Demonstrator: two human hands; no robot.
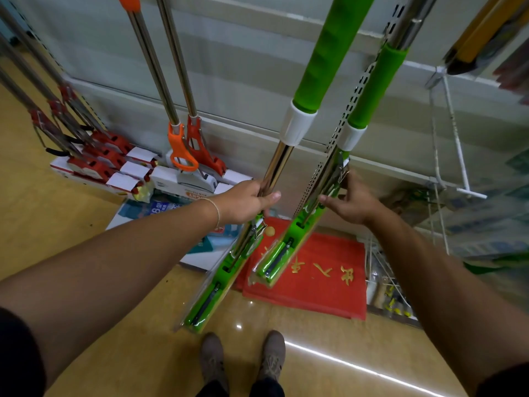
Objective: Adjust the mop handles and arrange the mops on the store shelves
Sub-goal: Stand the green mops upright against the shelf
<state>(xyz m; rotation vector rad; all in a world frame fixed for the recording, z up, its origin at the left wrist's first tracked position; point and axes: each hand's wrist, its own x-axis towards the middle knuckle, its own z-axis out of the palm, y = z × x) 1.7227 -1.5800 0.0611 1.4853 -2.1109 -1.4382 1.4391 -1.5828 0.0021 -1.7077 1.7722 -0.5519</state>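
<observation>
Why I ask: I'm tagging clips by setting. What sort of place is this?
Probably a shop's cleaning-goods aisle: matching orange mops stand in rows, green mops carry clear wrap on their heads, and a slotted shelving upright and a white wire display hook stand behind.

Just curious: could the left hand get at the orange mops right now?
Probably not yet: the left hand grips a green mop's steel pole. Otherwise the way to the orange mops looks open.
</observation>
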